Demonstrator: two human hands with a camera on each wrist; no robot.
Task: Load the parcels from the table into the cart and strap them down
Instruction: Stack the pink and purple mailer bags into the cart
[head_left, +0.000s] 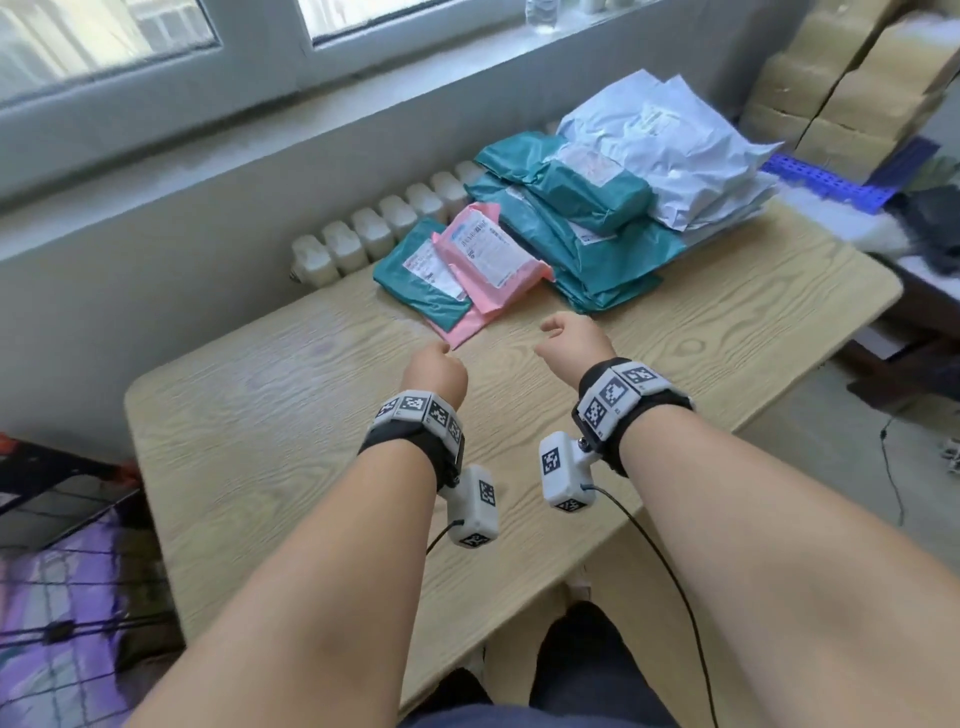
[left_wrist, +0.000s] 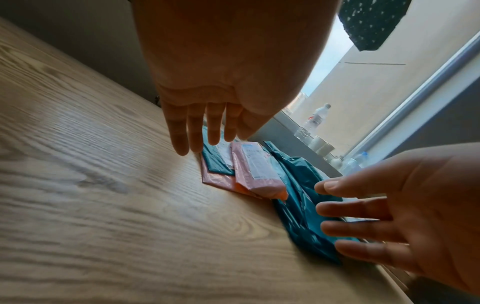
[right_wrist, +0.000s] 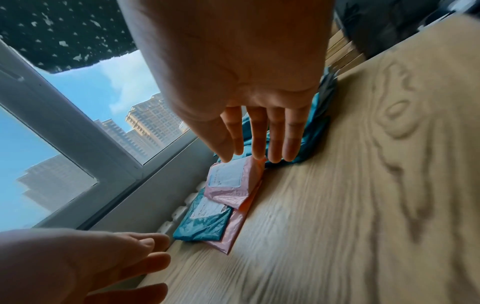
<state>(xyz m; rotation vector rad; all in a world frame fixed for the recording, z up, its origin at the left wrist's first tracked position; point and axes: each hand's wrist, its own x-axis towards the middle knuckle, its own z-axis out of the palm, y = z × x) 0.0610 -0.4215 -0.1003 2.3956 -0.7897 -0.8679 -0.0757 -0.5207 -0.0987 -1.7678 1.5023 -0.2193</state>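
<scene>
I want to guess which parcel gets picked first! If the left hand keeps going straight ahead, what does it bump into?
Probably the pink parcel. The left hand, open and empty, points at its near corner on the table. Height above it is unclear.

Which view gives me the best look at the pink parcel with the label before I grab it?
The head view: the pink parcel shows whole from above, label up, lying partly over a small teal parcel. The left wrist view shows it edge-on and foreshortened; the right wrist view shows it low, its far end behind the right hand's fingers.
</scene>
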